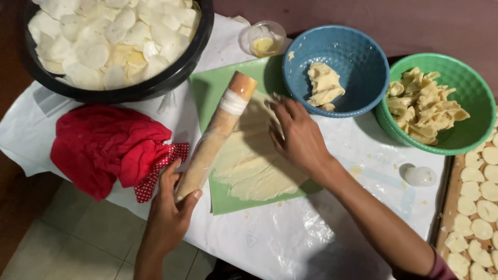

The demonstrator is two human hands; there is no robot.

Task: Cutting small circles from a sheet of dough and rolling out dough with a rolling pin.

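A long wooden rolling pin [215, 135] with a white band near its far end lies at an angle on a green mat [223, 199]. My left hand [171, 212] grips its near end. A sheet of pale flattened dough [254, 163] covers the mat beside the pin. My right hand [298, 135] rests flat on the far part of that dough, fingers spread.
A black tub of white round discs [111, 39] sits far left, a red cloth [106, 148] below it. A blue bowl [337, 67] holds a dough lump, a green bowl [436, 103] dough scraps. A small clear cup [264, 39], a round cutter [420, 176] and a tray of discs [474, 207] stand nearby.
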